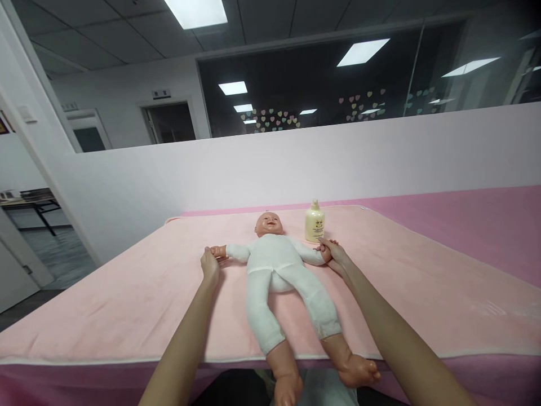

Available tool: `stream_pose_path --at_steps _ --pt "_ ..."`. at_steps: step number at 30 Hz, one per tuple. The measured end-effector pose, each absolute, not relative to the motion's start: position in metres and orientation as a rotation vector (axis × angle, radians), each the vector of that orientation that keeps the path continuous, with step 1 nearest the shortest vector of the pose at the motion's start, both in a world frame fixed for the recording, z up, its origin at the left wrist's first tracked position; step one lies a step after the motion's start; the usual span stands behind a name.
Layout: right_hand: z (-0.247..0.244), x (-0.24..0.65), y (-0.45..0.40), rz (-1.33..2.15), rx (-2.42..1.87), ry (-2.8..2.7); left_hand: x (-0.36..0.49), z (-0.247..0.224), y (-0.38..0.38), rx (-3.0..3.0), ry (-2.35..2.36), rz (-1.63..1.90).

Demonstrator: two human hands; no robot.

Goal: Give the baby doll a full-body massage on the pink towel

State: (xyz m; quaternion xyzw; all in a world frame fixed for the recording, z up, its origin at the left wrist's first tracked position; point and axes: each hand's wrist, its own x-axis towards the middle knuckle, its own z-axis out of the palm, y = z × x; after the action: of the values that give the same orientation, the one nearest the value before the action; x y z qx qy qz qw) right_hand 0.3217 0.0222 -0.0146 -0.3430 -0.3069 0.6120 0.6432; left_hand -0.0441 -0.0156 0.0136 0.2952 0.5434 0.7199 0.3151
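A baby doll (274,254) in a white suit lies on its back on a pink blanket (127,293), arms spread and feet hanging over the near edge. My left hand (210,265) is closed round the doll's hand at the left of the view. On the other side, my right hand (336,256) grips the doll's other hand between thumb and fingers. A pale yellow bottle (315,224) stands upright just behind my right hand, to the right of the doll's head.
Behind the blanket rises a low white wall (270,172) with dark glass above it. Pink covering (477,225) shows at the right. A doorway at the far left shows a dark table (34,204) in another room.
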Motion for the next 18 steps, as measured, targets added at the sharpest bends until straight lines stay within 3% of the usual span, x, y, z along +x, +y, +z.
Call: stream_pose_path --at_steps 18 --pt "-0.0084 0.3214 0.0231 1.498 -0.683 -0.669 -0.0429 0.0156 -0.0168 0.767 1.425 1.901"
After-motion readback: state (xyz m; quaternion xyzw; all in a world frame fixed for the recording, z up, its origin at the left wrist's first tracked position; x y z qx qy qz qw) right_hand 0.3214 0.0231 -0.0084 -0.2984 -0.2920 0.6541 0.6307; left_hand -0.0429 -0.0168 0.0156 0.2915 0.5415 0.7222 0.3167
